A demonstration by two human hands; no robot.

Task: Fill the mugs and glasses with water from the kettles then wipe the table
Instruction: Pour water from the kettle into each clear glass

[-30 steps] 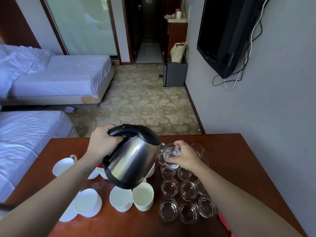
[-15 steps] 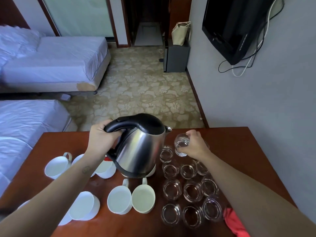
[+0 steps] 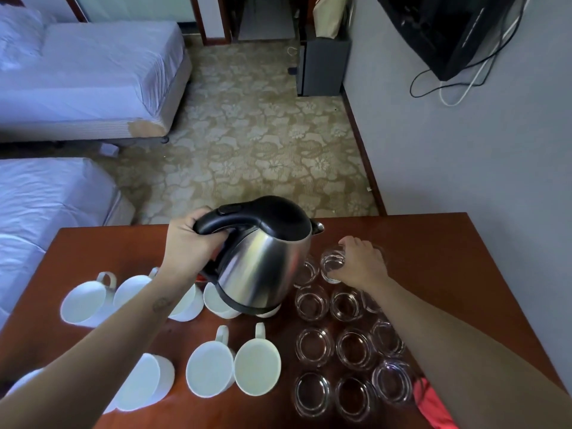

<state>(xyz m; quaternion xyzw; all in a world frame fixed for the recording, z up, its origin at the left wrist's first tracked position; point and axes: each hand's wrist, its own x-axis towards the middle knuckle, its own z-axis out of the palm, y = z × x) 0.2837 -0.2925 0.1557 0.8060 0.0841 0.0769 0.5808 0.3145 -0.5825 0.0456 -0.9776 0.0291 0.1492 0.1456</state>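
Note:
My left hand (image 3: pixel 185 243) grips the black handle of a steel kettle (image 3: pixel 263 267), held nearly upright above the white mugs (image 3: pixel 213 370). Its spout points right, toward the glasses. My right hand (image 3: pixel 362 264) is closed around a small clear glass (image 3: pixel 332 264) at the far end of the block of glasses (image 3: pixel 353 348), low at the wooden table (image 3: pixel 448 258). Several white mugs stand on the table's left half, and several clear glasses stand in rows on the right. The kettle hides part of two mugs.
A red cloth (image 3: pixel 433 407) lies at the table's near right edge, under my right forearm. A grey wall runs along the right with a black TV (image 3: pixel 448 29) and hanging cables. Two beds (image 3: pixel 46 212) stand left, with carpet beyond the table.
The kettle has tipped back from a steep pour to nearly upright. My right hand has lowered the glass from the spout down to the far row of glasses. The view has tilted downward.

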